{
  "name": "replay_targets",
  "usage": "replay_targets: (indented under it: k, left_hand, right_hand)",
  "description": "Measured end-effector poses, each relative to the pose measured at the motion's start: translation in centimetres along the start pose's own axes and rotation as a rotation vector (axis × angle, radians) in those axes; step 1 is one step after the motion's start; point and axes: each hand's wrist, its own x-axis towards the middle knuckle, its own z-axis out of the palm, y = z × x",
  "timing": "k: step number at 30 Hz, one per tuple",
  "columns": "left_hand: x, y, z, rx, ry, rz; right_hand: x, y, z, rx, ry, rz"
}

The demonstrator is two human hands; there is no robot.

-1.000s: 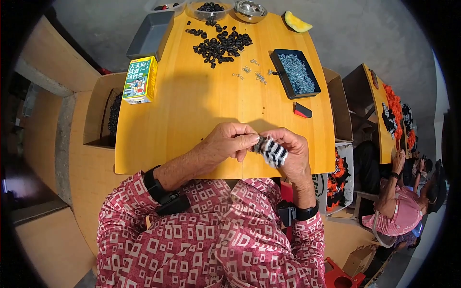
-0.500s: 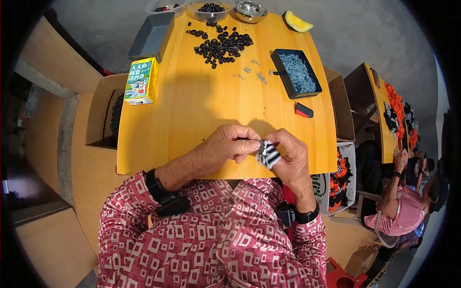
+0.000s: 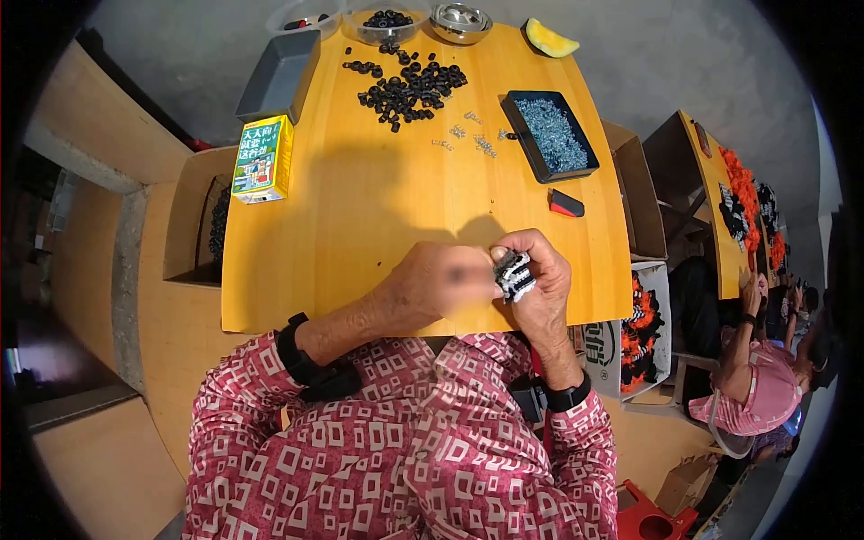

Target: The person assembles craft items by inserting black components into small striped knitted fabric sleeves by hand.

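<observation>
Over the near edge of the table [image 3: 315, 243], my right hand [image 3: 540, 277] is closed around a small black-and-white striped knitted piece [image 3: 515, 279]. Its thumb and fingers pinch the piece's right side. My left hand [image 3: 436, 281] meets the piece from the left, but its fingers are smeared, so whether they grip anything cannot be made out. Farther off lies a pile of black rings [image 3: 409, 94], with several small clear bits [image 3: 483, 144] to its right. A black tray [image 3: 553, 135] holds many small pale bluish pieces. Below the tray rests a small black-and-red object [image 3: 565, 203].
At the left stand a yellow-green carton [image 3: 263, 160] and an empty grey tray [image 3: 279, 76]. Bowls, one a steel bowl [image 3: 461, 24], line the far edge beside a melon slice [image 3: 551, 39]. Boxes flank the table; another person [image 3: 751, 373] sits at a table on the right.
The knitted piece has shifted slightly right and been turned between my hands. My left hand has moved a little and is now blurred over its fingers.
</observation>
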Motion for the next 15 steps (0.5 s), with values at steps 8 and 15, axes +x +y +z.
replay_targets:
  k: [8,15]
  left_hand:
    - [-0.4,0.1,0.6,-0.066,0.143,-0.044]
    - [0.7,-1.3,0.4,-0.409,0.231,-0.153]
  right_hand:
    - [1.5,0.6,0.0,-0.697,0.017,-0.469]
    - [1.6,0.3,0.1,-0.577,-0.084,-0.277]
